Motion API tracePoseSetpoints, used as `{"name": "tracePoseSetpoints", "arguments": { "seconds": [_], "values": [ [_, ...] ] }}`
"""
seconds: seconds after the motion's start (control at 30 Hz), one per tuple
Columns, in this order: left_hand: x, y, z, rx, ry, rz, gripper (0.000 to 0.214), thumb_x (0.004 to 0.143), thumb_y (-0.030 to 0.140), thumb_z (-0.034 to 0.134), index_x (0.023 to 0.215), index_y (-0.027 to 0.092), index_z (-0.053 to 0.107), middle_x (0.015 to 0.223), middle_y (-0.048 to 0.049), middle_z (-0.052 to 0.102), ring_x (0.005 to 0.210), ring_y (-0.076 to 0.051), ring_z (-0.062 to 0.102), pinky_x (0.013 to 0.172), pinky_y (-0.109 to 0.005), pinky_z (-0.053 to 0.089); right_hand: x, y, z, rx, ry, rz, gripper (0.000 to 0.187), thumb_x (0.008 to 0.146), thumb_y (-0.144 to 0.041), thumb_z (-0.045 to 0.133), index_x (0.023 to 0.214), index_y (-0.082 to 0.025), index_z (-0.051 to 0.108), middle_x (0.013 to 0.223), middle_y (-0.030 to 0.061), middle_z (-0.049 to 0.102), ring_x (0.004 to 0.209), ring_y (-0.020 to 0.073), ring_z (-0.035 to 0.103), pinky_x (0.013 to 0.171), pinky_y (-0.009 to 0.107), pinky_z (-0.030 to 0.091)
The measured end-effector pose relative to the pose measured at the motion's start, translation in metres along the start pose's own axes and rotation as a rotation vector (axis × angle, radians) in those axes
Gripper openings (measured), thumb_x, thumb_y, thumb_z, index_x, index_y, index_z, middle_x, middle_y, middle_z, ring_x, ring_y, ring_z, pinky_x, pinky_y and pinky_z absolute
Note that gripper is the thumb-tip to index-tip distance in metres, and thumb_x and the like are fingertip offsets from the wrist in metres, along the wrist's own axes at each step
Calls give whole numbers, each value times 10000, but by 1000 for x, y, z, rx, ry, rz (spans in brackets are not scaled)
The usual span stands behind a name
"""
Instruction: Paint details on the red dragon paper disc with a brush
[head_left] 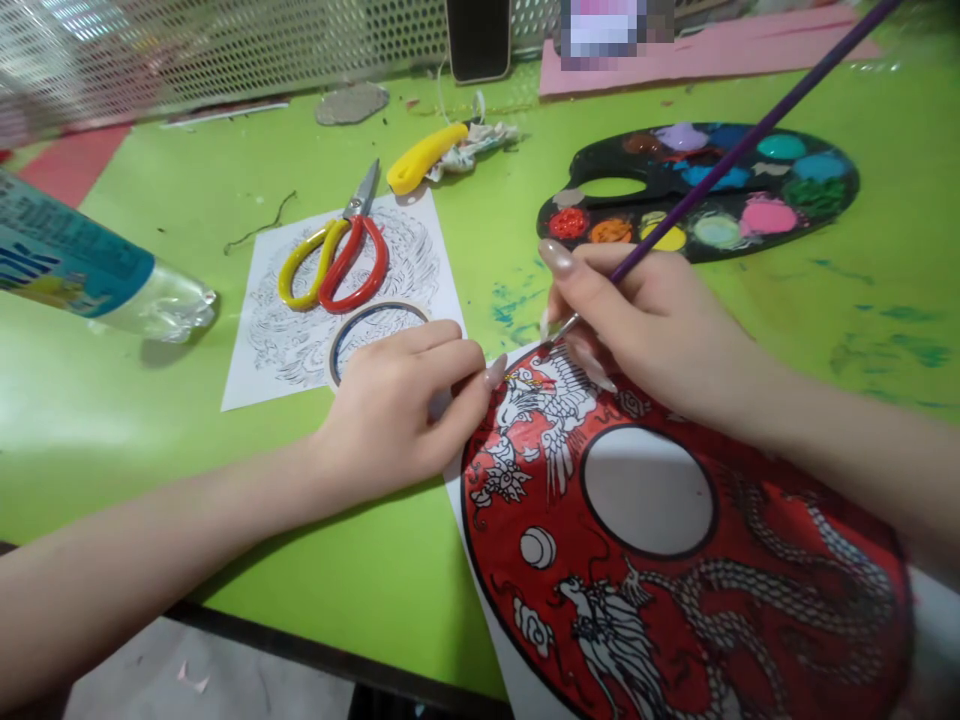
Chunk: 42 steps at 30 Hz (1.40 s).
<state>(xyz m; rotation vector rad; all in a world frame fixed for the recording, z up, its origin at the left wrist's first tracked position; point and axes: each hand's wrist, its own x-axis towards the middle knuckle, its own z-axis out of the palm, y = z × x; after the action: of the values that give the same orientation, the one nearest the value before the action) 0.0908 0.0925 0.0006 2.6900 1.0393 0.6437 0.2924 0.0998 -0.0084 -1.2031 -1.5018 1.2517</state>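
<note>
My right hand (630, 310) holds a thin paintbrush with a purple handle (697, 190). Its dark tip touches the top edge of a printed dragon-and-phoenix sheet (555, 620), by the phoenix's wing. Red paint covers much of the round design, while the centre circle and several figures stay white. My left hand (409, 400) rests curled at the sheet's upper left edge, thumb tip on the paper; what lies under the fingers is hidden. Partly behind that hand is a roll of tape (335, 350). Beyond my right hand lies a black palette (600, 215) with several paint colours.
Red-and-yellow scissors (352, 265) lie on a second printed sheet (247, 375). A yellow-handled tool (427, 158) sits behind, beside crumpled tissue (480, 150). At left a labelled bottle (90, 260) lies on its side. A phone (478, 40) leans against a perforated metal screen (300, 50).
</note>
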Motion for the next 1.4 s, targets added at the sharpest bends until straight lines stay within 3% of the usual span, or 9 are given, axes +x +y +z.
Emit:
{"name": "tracePoseSetpoints", "arguments": {
  "seconds": [0.37, 0.53, 0.87, 1.17, 1.4],
  "values": [
    [-3, -3, 4, 44, 8, -3, 267, 888, 177, 532, 622, 170, 518, 583, 31, 406, 525, -101, 398, 481, -254, 292, -1, 1, 0, -31, 2, -42, 382, 948, -440, 579, 664, -191, 524, 388, -84, 368, 317, 58, 354, 329, 214, 264],
    [-3, -3, 4, 19, 2, 62, 255, 902, 177, 526, 648, 161, 535, 591, 32, 393, 525, -100, 388, 484, -263, 290, 0, 1, 1, -11, 0, -20, 376, 948, -428, 582, 660, -193, 521, 369, -82, 368, 297, 57, 355, 314, 212, 252],
    [-2, -1, -2, -25, 59, -16, 303, 889, 138, 535, 595, 161, 466, 568, 41, 350, 519, -82, 352, 482, -247, 267, -3, -1, 0, 7, -22, -26, 476, 933, -502, 575, 586, -185, 498, 373, -80, 365, 291, 39, 328, 302, 217, 226],
    [0, -6, -3, -63, 76, -164, 344, 905, 176, 527, 572, 174, 442, 532, 41, 399, 504, -87, 355, 493, -267, 270, -2, 1, -2, -201, -157, -167, 462, 971, -394, 550, 575, -164, 496, 464, -72, 329, 408, 26, 286, 421, 214, 275],
    [1, -5, -3, -91, 89, -194, 348, 919, 207, 533, 577, 184, 475, 542, 29, 434, 517, -105, 375, 505, -298, 287, -3, 2, -1, -141, -103, -112, 473, 951, -454, 561, 575, -175, 493, 455, -72, 326, 392, 31, 289, 402, 222, 264]
  ]
}}
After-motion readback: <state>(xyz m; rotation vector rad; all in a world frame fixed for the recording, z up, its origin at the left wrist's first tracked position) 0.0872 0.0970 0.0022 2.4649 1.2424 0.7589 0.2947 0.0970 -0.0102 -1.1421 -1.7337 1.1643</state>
